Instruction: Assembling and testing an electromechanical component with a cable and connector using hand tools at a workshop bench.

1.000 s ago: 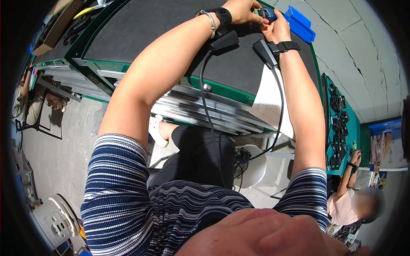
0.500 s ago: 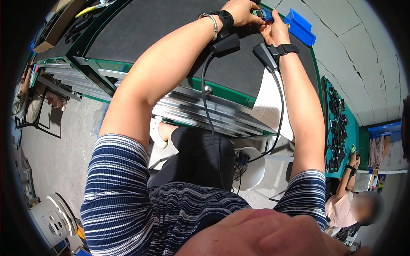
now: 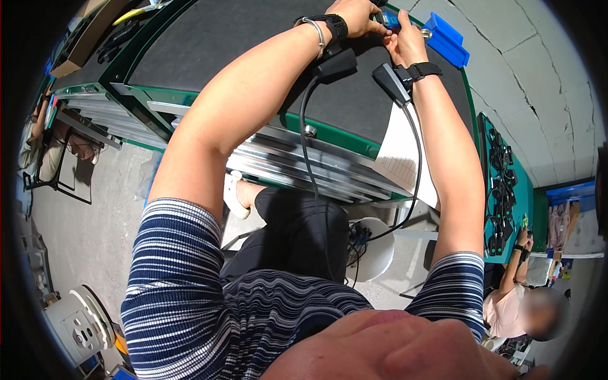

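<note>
At the far edge of the dark work mat, my left hand [image 3: 354, 17] is closed with thumb and fingers on a small blue part [image 3: 388, 20]. Its kind is too small to tell. My right hand [image 3: 408, 45] pinches at the same part from the right, thumb up. The fingertips of both hands nearly meet there and hide some of it. A shiny round metal piece [image 3: 426, 34] shows beside my right hand; whether I touch it is unclear. Just right of that sits a blue plastic bin [image 3: 446, 41]. Each wrist wears a black strap with a cabled black device.
The dark mat [image 3: 215, 54] covers a green-edged bench with drawers. White paper [image 3: 405, 158] hangs over its front edge. Black cables run down near a white bucket [image 3: 373, 253]. At right, another person works by a green table [image 3: 516, 190] with black devices. A cracked wall rises behind.
My right hand has shifted slightly and its fingers have moved a little on the blue part. The part appears turned, with less of its green section showing. My left hand stays nearly in place.
</note>
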The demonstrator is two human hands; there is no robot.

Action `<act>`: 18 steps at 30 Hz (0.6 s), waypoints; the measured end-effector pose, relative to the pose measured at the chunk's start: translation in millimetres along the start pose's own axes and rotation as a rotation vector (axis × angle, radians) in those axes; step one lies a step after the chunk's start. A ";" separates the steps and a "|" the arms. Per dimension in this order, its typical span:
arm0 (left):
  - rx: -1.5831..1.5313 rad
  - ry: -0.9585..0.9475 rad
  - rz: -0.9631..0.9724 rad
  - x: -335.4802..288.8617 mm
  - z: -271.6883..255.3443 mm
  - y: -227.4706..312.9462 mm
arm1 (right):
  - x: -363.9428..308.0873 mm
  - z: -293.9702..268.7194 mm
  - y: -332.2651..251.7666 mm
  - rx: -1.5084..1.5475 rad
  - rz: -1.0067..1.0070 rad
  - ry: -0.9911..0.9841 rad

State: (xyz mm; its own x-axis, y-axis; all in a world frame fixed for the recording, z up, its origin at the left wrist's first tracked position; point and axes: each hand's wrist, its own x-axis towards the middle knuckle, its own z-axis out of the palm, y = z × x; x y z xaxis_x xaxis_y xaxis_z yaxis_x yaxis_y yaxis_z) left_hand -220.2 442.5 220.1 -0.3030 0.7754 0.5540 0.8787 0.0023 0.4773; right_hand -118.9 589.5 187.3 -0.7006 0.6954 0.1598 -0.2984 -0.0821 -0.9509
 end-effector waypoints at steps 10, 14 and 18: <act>-0.142 -0.029 -0.063 -4.8 -2.5 3.1 | 3.6 1.6 1.9 -0.034 -0.086 -0.044; -0.157 -0.030 -0.079 -4.6 -2.2 1.0 | -1.2 7.8 1.6 -0.017 -0.086 -0.037; -0.249 -0.062 -0.070 -1.0 6.5 -11.3 | -9.1 13.0 0.0 -0.166 -0.078 0.001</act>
State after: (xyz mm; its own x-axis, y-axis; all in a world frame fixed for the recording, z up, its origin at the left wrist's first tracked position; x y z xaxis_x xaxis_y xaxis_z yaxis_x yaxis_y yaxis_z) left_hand -227.5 445.9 209.7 -0.3302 0.8159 0.4746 0.7363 -0.0919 0.6703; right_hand -121.0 573.8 189.3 -0.6786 0.6960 0.2346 -0.2410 0.0907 -0.9663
